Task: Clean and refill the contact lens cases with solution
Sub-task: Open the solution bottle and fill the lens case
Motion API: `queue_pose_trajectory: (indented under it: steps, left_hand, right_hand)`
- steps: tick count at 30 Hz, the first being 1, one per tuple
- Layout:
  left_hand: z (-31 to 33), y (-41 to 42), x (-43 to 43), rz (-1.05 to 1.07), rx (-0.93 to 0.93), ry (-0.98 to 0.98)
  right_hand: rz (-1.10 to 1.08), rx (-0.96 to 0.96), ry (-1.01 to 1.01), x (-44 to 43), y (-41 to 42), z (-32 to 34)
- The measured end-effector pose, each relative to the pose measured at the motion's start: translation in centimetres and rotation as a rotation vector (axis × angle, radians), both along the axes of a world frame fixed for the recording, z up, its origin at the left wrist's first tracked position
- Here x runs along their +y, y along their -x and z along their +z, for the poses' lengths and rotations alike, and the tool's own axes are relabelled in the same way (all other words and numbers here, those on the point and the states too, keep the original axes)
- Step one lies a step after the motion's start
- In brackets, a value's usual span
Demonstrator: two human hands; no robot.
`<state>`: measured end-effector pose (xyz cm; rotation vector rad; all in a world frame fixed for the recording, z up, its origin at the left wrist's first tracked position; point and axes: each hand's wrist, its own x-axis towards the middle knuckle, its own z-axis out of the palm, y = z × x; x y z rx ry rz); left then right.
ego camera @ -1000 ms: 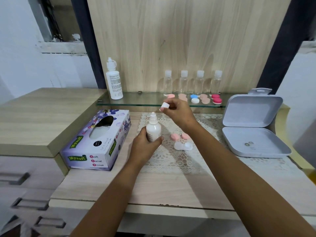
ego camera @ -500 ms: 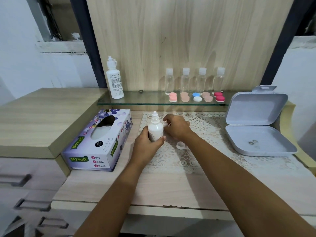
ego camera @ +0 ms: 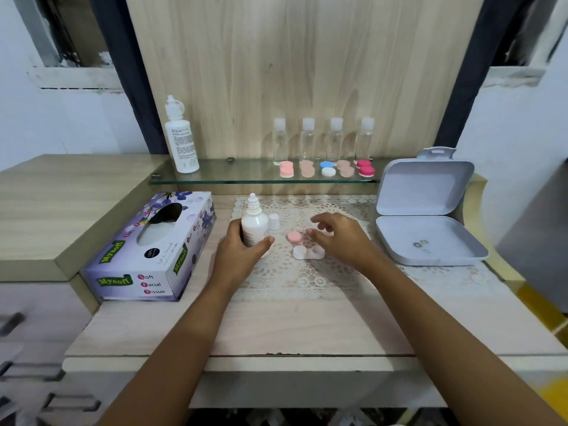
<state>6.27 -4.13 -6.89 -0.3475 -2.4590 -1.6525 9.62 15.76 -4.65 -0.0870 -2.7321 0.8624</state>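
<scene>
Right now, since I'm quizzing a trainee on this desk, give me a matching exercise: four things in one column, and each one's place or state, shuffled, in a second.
Things:
1 small bottle
2 cap
3 tall bottle
4 white box

Places or states:
A on the glass shelf
B open, at the far right
C gripped by the left hand
D loose on the lace mat

Pairs: 1-C, 2-D, 3-A, 4-B.
</scene>
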Motion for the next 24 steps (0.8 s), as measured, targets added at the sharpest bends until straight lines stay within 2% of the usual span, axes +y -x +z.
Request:
queue_pose_trajectory:
  steps: [4, 13, 19, 24]
  left_hand:
    - [-0.1, -0.1, 0.1, -0.008, 0.0, -0.022]
    - [0.0, -0.1, 0.3, -0.012, 0.057, -0.019]
    - [0.6, 0.5, 0.3, 0.036, 0.219, 0.213]
    - [1.4, 0.6, 0.2, -0.004, 0.259, 0.392]
  right_hand:
    - [-0.01, -0.109, -0.014, 0.6, -2.1, -1.3]
    - [-0.058, 0.006, 0.001, 0.1, -2.2, -2.9]
    - [-0.063, 0.021, 0.013, 0.2, -2.3, -3.1]
    - [-0.053, 0.033, 0.007, 0.2, -2.4, -3.2]
